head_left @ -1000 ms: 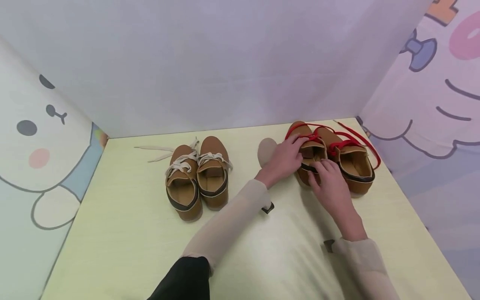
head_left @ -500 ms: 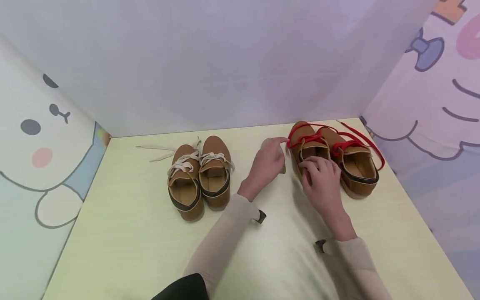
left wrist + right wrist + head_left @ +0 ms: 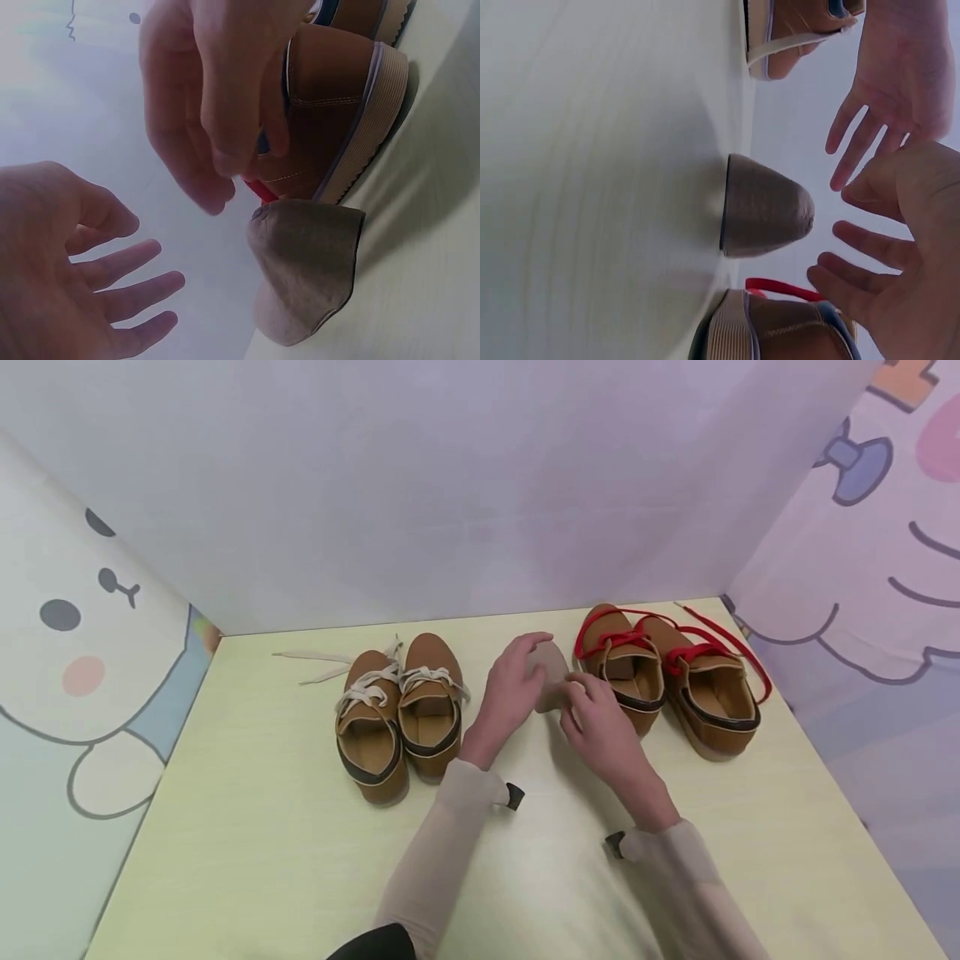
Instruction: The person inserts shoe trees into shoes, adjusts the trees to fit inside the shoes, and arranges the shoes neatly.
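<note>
Between my hands on the table stands a taupe, rounded, shoe-shaped piece [image 3: 549, 667], its surface smooth in the left wrist view [image 3: 304, 262]. My left hand [image 3: 512, 687] hovers at its left side, fingers spread and slightly bent, palm toward it. On the other side, my right hand [image 3: 606, 731] hangs over its near end with loosely bent fingers; the right wrist view shows the fingers [image 3: 866, 281] apart from it. Neither hand holds anything. Just right is a brown shoe with red laces [image 3: 624, 672], and beyond it its mate [image 3: 712, 697].
A pair of brown shoes with white laces, the left one [image 3: 369, 727] and the right one [image 3: 429, 702], stands left of my hands. The pale table [image 3: 247, 827] ends at a plain back wall [image 3: 450, 510], with cartoon-printed walls on both sides.
Both hands have left the nearer red-laced shoe and moved left. The left hand let go of its lace area, and the hands now flank the taupe piece.
</note>
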### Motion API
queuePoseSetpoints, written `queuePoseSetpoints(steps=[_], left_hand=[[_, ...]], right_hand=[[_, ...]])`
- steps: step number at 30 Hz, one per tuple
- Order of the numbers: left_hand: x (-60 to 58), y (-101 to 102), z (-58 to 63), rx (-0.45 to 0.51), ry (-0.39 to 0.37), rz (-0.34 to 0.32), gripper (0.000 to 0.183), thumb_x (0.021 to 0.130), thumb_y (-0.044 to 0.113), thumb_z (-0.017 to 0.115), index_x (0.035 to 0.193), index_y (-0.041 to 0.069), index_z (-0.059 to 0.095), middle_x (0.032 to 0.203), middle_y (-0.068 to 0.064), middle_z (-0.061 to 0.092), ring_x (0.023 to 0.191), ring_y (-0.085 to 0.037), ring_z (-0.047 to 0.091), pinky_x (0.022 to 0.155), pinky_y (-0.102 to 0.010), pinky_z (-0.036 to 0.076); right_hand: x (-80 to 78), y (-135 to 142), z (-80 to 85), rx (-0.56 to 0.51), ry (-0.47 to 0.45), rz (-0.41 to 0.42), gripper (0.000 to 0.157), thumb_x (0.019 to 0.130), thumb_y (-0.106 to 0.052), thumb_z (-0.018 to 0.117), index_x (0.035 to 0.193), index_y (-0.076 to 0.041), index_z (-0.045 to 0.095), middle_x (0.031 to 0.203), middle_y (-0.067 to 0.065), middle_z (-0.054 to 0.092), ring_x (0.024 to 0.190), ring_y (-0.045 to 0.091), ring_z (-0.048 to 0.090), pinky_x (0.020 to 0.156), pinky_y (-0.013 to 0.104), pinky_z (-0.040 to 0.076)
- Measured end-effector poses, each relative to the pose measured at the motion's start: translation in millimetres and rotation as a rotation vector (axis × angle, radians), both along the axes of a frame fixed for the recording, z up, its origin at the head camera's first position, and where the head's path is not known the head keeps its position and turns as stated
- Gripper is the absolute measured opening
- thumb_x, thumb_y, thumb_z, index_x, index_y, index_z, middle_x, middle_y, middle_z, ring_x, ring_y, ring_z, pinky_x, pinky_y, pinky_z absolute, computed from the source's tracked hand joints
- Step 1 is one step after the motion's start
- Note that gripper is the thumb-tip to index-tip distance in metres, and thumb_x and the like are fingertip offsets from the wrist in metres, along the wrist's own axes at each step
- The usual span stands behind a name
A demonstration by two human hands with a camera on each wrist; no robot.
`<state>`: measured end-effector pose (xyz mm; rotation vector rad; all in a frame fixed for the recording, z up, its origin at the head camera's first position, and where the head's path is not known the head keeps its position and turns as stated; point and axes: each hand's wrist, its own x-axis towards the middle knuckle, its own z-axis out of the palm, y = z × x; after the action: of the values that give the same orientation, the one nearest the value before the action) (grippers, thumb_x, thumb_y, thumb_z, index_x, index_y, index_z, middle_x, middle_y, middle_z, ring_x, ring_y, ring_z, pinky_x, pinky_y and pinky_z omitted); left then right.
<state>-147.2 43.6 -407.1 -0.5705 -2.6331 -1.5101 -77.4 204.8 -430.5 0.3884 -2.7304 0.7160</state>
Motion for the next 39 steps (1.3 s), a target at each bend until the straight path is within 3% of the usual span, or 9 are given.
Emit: queuePoseSetpoints(steps=[8, 14, 22, 32, 39], left_hand=[[0.5, -4, -5.5, 0.024, -0.045, 0.003, 0.045, 0.103, 0.005, 0.055, 0.145, 0.019, 0.058, 0.149, -0.001, 0.059, 0.138, -0.022, 0.057, 0.11, -0.047, 0.051], [-0.6, -5, -4.4, 0.036, -0.036, 0.0, 0.046, 0.102, 0.004, 0.056, 0.145, 0.019, 0.058, 0.15, -0.001, 0.059, 0.137, -0.022, 0.059, 0.108, -0.048, 0.052], [-2.1, -7, -3.9, 0.05, -0.048, -0.021, 0.044, 0.104, 0.005, 0.054, 0.146, 0.019, 0.057, 0.15, 0.001, 0.059, 0.137, -0.021, 0.06, 0.109, -0.046, 0.052], [-2.9, -14, -2.5, 0.078, -0.033, -0.033, 0.043, 0.104, 0.004, 0.052, 0.144, 0.018, 0.058, 0.147, 0.0, 0.061, 0.134, -0.022, 0.062, 0.112, -0.049, 0.049], [-1.3, -16, 1.8, 0.098, -0.024, -0.034, 0.042, 0.104, 0.003, 0.054, 0.144, 0.018, 0.058, 0.145, 0.0, 0.062, 0.132, -0.022, 0.063, 0.11, -0.05, 0.051]], right_hand=[[-14.5, -13, -4.1, 0.052, -0.18, -0.051, 0.048, 0.102, -0.022, 0.065, 0.146, -0.009, 0.052, 0.157, 0.027, 0.041, 0.144, 0.053, 0.041, 0.105, 0.068, 0.049], [-23.9, -16, -10.7, 0.029, -0.26, -0.069, 0.049, 0.104, -0.027, 0.064, 0.147, -0.014, 0.046, 0.159, 0.029, 0.035, 0.143, 0.058, 0.038, 0.103, 0.073, 0.046], [-32.3, -21, -12.0, 0.005, -0.245, -0.095, 0.038, 0.1, -0.022, 0.069, 0.129, -0.003, 0.054, 0.146, 0.028, 0.044, 0.126, 0.053, 0.051, 0.1, 0.067, 0.05], [-36.0, -19, -20.3, -0.006, -0.25, -0.102, 0.035, 0.099, -0.019, 0.071, 0.125, -0.004, 0.053, 0.144, 0.025, 0.043, 0.12, 0.049, 0.054, 0.098, 0.064, 0.051], [-34.9, -18, -14.2, -0.037, -0.196, -0.097, 0.031, 0.097, -0.015, 0.068, 0.124, -0.005, 0.055, 0.143, 0.025, 0.047, 0.119, 0.05, 0.056, 0.101, 0.063, 0.05]])
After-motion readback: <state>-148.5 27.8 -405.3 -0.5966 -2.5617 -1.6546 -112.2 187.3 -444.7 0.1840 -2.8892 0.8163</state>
